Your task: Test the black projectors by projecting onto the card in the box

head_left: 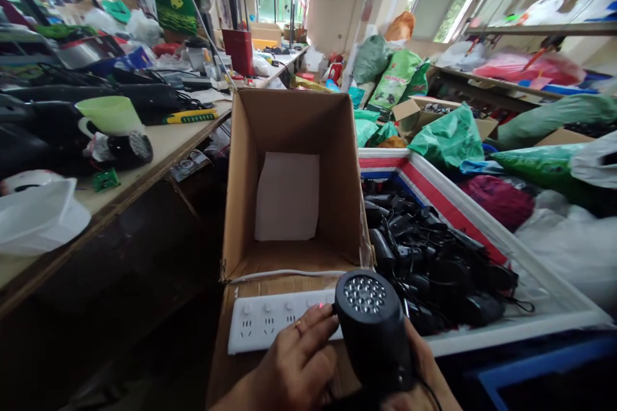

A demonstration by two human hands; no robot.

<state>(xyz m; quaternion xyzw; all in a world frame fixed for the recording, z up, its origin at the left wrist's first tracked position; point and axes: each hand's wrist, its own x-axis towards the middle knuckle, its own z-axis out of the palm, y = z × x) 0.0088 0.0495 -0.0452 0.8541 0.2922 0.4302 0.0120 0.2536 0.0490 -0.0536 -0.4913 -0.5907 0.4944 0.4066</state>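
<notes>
A black LED lamp (pixel 371 327) with a round face of several small clear lenses is held upright, tilted toward the camera. My right hand (pixel 429 366) wraps round its right side and base, partly hidden behind it. A thin black cord runs down by that hand. My left hand (pixel 303 359), with a ring on one finger, has its fingers curled and their tips against a small black part on the lamp's left side. What they pinch is too hidden to name. Under both hands lies a white power strip (pixel 260 324) with a red light glowing near my left fingertips.
An open cardboard box (pixel 236 180) with a white sheet (pixel 288 198) inside stands ahead. To the right, a white-rimmed bin (pixel 554 282) holds a heap of black lamps (pixel 434 257). A workbench (pixel 168 148) on the left carries a green mug (pixel 113 114) and a white tub (pixel 41 215).
</notes>
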